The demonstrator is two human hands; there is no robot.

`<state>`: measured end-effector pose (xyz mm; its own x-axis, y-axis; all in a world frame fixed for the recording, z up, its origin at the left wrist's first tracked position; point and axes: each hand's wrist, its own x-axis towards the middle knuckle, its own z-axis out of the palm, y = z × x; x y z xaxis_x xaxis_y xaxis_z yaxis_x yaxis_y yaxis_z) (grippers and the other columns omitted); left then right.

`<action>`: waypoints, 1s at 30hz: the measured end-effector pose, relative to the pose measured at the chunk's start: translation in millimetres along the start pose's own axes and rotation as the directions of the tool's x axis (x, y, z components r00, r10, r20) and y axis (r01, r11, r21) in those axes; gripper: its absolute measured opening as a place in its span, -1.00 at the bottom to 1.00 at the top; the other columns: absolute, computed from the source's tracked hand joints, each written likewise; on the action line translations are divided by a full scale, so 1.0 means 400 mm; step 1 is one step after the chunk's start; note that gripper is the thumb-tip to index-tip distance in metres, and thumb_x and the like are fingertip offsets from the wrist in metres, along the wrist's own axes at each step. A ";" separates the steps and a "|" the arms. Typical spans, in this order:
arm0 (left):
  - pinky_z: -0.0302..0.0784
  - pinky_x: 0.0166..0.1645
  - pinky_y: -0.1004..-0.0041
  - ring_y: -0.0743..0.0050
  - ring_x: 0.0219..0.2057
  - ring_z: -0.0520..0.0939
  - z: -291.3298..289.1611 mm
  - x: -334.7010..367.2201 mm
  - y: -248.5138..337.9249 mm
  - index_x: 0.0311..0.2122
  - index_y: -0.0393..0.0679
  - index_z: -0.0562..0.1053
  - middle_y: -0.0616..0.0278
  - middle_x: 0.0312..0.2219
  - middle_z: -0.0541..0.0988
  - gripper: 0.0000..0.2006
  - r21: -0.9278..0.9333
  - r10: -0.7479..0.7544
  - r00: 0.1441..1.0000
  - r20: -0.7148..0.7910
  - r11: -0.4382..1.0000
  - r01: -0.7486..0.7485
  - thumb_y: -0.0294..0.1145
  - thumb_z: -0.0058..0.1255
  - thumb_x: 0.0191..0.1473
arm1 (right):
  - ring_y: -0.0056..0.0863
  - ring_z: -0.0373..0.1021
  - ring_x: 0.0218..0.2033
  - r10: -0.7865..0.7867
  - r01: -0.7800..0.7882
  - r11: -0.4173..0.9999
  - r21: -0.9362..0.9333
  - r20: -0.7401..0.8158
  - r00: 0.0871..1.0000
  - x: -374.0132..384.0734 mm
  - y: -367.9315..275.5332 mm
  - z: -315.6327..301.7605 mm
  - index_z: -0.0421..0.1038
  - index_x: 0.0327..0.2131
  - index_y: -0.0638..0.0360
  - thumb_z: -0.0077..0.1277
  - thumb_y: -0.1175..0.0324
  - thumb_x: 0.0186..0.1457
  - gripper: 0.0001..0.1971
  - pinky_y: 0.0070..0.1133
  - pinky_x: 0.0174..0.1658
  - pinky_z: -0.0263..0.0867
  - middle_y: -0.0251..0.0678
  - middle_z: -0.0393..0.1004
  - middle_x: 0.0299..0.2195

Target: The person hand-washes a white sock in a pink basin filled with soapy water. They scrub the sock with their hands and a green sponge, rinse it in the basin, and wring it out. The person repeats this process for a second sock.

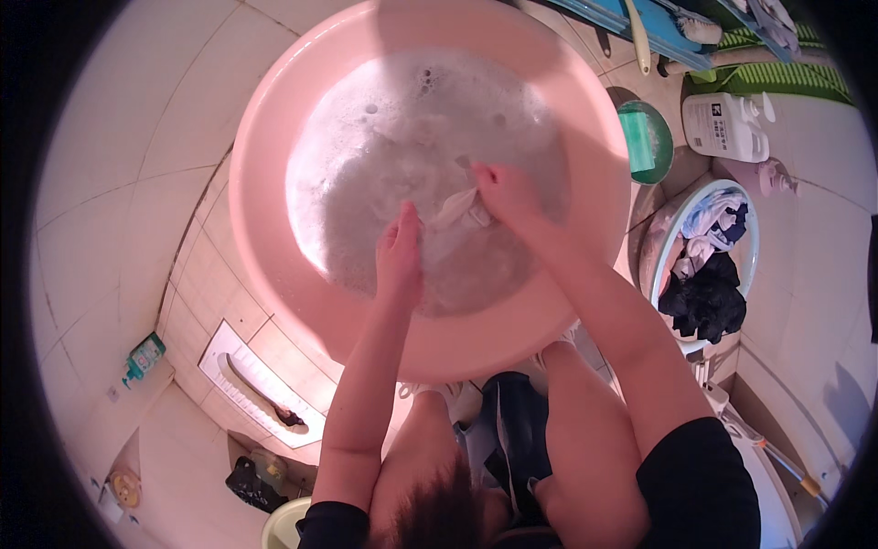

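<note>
now a rubbing step seems in hand — a white cloth (457, 209) is clamped in the fingers of the right hand (508, 192), amid suds (366, 128) in the pink basin (448, 352); whether anything is gripped by the left hand (400, 261) cannot be told — a two-handed hold seems called for.

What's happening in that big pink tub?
A person is handling a wet white cloth in the pink tub of sudsy water. The right hand grips it; the left hand is close by, its grip unclear. More clothes sit in a smaller tub to the right.
</note>
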<state>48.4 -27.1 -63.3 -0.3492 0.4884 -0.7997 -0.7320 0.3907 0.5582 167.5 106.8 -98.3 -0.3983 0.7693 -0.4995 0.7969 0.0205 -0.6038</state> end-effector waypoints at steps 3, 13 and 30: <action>0.37 -0.39 0.55 0.55 -0.45 0.44 -0.061 0.085 -0.044 -0.26 -0.19 0.34 0.29 -0.44 0.43 -0.69 0.069 0.044 0.998 0.047 0.997 -0.047 -0.19 0.00 -0.03 | -0.17 0.38 -0.39 -0.009 0.007 0.999 0.031 0.054 0.999 0.002 0.085 0.035 0.42 -0.45 0.20 -0.11 0.09 -0.06 -0.66 -0.37 -0.31 0.27 -0.08 0.44 -0.47; 0.35 -0.23 0.54 0.41 -0.29 0.44 -0.197 0.139 -0.142 -0.15 -0.27 0.29 0.17 -0.31 0.43 -0.61 0.367 0.156 0.988 0.020 0.917 -0.152 -0.69 -0.28 -0.21 | -0.44 0.34 -0.33 0.161 -0.805 0.336 0.489 0.812 0.561 -0.022 0.057 0.030 0.31 -0.29 0.10 -0.07 0.33 -0.09 -0.78 -0.36 -0.40 0.33 -0.37 0.38 -0.36; 0.38 -0.31 0.46 0.40 -0.36 0.44 -0.153 0.135 -0.137 -0.18 -0.30 0.32 0.17 -0.37 0.44 -0.72 0.129 0.129 0.969 -0.213 0.986 -0.103 -0.46 -0.10 -0.05 | -0.44 0.34 -0.29 0.029 -0.287 0.863 0.417 0.525 0.851 -0.072 0.020 0.073 0.20 -0.09 0.28 -0.08 0.21 0.00 -0.56 -0.52 -0.24 0.28 -0.21 0.37 -0.27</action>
<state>33.8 -70.0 -150.5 -0.5569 0.3570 -0.7499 -0.6108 0.4359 0.6610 172.1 65.9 -106.9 -0.5542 0.3197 -0.7686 0.6124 -0.4687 -0.6366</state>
